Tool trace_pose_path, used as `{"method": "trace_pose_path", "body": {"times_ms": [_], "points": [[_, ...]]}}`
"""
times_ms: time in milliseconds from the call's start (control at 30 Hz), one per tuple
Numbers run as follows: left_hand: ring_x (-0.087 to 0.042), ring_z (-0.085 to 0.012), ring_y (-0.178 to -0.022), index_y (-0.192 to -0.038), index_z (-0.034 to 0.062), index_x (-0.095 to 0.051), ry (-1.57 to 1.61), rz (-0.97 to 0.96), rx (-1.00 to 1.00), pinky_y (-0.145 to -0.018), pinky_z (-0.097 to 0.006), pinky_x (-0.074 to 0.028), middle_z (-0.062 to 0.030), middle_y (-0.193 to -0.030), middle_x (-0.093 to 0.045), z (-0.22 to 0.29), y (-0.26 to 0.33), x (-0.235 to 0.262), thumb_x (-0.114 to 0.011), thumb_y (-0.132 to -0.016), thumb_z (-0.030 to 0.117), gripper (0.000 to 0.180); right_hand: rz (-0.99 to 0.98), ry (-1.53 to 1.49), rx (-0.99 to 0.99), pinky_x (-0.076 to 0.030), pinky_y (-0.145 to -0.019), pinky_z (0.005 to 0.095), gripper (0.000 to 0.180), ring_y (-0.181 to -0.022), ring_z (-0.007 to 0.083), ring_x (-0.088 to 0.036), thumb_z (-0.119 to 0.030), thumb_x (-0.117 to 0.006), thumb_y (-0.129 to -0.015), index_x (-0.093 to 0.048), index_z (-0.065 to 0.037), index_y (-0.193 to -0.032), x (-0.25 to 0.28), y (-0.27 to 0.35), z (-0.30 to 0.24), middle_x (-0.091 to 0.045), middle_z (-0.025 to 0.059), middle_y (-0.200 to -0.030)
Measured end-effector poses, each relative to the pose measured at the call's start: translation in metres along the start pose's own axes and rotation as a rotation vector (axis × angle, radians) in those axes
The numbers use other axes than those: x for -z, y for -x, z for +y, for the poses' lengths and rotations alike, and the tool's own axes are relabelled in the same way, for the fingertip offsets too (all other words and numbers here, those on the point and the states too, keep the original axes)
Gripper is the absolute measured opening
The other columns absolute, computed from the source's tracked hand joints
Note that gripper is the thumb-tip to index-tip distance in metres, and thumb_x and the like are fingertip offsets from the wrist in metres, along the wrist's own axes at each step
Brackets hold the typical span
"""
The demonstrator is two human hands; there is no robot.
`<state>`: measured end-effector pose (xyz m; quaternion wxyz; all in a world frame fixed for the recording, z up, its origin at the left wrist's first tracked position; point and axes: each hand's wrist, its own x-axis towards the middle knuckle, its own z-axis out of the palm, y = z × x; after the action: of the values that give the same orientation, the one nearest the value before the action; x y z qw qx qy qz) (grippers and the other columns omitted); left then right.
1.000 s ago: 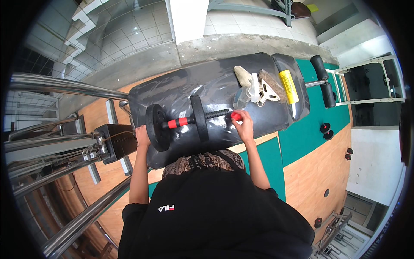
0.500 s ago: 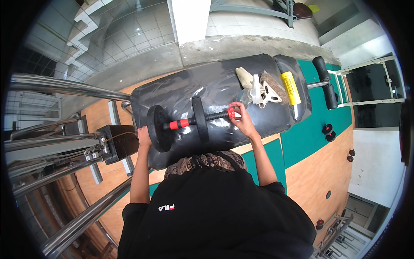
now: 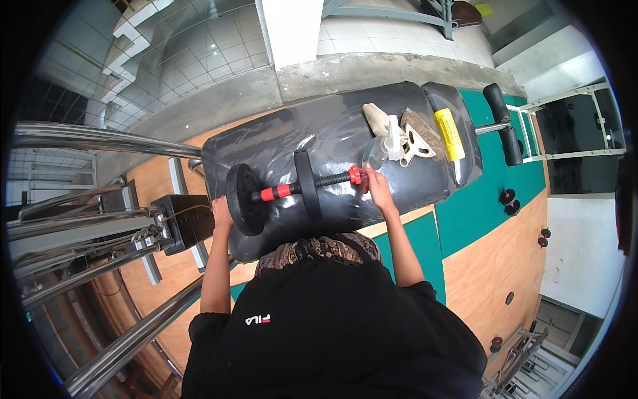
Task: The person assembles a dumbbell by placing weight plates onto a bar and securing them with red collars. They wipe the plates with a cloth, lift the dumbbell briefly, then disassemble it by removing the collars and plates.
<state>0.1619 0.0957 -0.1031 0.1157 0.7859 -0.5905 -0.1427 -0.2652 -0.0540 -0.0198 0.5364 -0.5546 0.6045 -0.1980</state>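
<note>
Right hand (image 3: 376,187): curled narrow, touching red nut (image 3: 355,175), hold unclear | Left hand (image 3: 222,214): at black plate (image 3: 246,199), closure hidden

The nut (image 3: 355,175) is red, both plates (image 3: 244,203) black, the handle (image 3: 276,192) red-and-black-banded.

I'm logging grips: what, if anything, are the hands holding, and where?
Right hand: red nut, by its outer side. Left hand: beside the left black plate; hold hidden.

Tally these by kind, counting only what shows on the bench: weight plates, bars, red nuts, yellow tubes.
Weight plates: 2 (left one, right one)
Bar: 1
Red nut: 1
Yellow tube: 1
Total: 5
</note>
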Motion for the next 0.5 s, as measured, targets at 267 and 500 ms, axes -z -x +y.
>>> {"method": "trace_pose_path", "body": {"times_ms": [267,500], "points": [[-0.056,-0.0389,-0.087,-0.082,0.0024,-0.061,0.008,-0.004,-0.005,-0.083,-0.045,-0.040,-0.0199,-0.084,-0.060,-0.003,-0.001,-0.002,-0.062,-0.073,0.025,0.024,0.085,-0.661,0.085,-0.051,-0.077,0.0308,0.050,-0.091,0.0180,-0.063,-0.040,-0.035,-0.099,-0.048,-0.004,-0.131,-0.021,0.006,0.014,-0.067,0.0118,-0.100],[-0.054,-0.0399,-0.091,-0.086,0.0023,-0.058,0.005,-0.054,-0.010,-0.084,-0.045,-0.040,-0.0204,-0.088,-0.059,-0.017,-0.001,-0.017,-0.060,-0.073,0.022,0.023,0.129,-0.362,-0.191,-0.050,-0.069,0.0286,0.045,-0.074,0.0115,-0.059,-0.039,-0.031,-0.099,-0.055,-0.005,-0.117,-0.021,0.012,0.029,-0.059,0.0050,-0.082]]}}
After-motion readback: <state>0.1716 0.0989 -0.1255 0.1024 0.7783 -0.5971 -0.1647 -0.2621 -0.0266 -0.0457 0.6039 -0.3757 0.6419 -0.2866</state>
